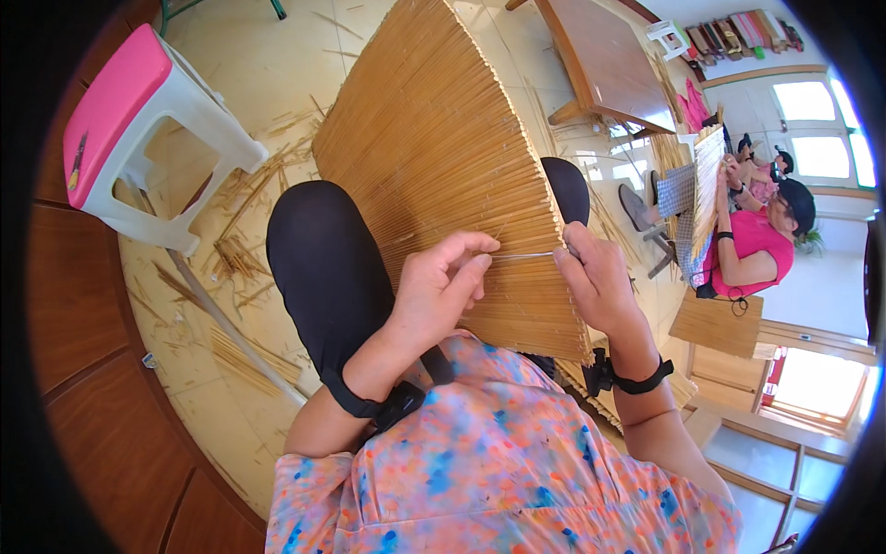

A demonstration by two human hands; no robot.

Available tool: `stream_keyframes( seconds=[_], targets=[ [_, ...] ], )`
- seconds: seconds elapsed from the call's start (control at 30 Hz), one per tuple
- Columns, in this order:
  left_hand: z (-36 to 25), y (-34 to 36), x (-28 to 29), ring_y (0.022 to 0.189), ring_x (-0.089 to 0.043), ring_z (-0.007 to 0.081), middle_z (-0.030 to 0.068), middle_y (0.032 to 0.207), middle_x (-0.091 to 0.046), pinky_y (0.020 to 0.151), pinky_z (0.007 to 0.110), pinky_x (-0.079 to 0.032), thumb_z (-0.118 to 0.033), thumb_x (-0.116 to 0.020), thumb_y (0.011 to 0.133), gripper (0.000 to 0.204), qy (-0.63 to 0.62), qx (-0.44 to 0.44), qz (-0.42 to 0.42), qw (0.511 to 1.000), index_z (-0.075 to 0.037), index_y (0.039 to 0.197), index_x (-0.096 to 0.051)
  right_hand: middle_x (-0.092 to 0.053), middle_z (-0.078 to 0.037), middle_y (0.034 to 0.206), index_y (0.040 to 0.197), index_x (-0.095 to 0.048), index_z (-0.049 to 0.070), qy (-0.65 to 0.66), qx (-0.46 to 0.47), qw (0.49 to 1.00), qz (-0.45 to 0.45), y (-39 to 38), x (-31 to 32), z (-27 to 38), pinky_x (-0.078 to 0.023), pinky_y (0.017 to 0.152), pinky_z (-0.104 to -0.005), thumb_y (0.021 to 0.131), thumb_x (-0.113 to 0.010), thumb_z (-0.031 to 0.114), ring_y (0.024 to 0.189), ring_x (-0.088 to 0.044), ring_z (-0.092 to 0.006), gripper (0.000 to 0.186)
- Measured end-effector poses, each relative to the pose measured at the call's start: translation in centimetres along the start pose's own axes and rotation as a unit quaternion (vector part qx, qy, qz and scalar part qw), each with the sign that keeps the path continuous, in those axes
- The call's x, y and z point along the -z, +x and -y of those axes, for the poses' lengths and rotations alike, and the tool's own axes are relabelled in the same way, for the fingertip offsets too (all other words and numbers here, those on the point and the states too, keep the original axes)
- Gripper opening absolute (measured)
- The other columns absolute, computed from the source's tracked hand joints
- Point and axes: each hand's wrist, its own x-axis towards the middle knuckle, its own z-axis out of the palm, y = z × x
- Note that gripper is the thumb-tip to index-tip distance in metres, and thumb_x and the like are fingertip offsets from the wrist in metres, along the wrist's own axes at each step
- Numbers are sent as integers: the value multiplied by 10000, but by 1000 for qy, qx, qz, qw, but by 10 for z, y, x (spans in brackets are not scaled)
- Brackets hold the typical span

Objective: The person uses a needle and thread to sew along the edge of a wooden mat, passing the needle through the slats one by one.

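A large mat of thin golden straw stalks [434, 120], bound side by side, rests over my lap and knees. Its bumpy edge runs down along the right. My left hand [441, 286] is closed in a pinch just above the mat's surface. From its fingertips a thin pale strand [526, 255] stretches across the stalks to the right edge; whether it is thread or wire I cannot make out. My right hand [598, 277] grips that edge, thumb on top and the other fingers partly hidden behind it.
At left stands a white stool with a pink top [120, 111], a small yellow-handled tool [76, 166] on it. Loose straw [245, 249] and a long pole [231, 323] lie on the floor. A wooden table [609, 55] stands ahead; a person in pink [752, 245] holds another mat at right.
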Motion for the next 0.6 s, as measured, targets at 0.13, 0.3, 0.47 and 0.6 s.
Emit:
stream_keyframes(
  seconds=[0.13, 0.3, 0.47, 0.6],
  targets=[
    [-9, -3, 4, 537, -474, 31, -32, 612, -521, 500, 200, -408, -55, -567, 946, 185, 61, -58, -18, 996, -4, 1087, -676, -464, -214, 647, 862, -485, -16, -3, -32, 999, 5, -2, 2, 9, -378, 531, -405, 889, -571, 124, 580, -473, -393, 166],
    [-10, -1, 7, 615, -617, 106, 68, 730, -664, 566, 239, -487, -33, -610, 900, 169, 173, -139, -14, 975, 0, 1040, -699, -537, -73, 629, 1010, -597, -17, 114, -96, 989, -16, -12, -5, 10, -362, 466, -268, 857, -651, 92, 506, -430, -87, 195],
    [-19, 1, 8, 717, -701, 217, 158, 844, -708, 626, 279, -535, -9, -630, 858, 177, 236, -208, -11, 949, -6, 1018, -707, -553, -9, 651, 1023, -632, -21, 135, -134, 981, -31, -18, -7, 8, -367, 490, -225, 861, -649, 67, 554, -440, -39, 185],
    [-22, 2, 8, 710, -698, 233, 151, 844, -706, 615, 280, -539, 6, -639, 836, 191, 281, -215, 8, 935, -7, 1015, -705, -603, -7, 724, 1052, -651, -38, 198, -150, 967, -63, -19, -12, 10, -397, 539, -196, 869, -644, 43, 617, -480, -27, 200]
  ],
)
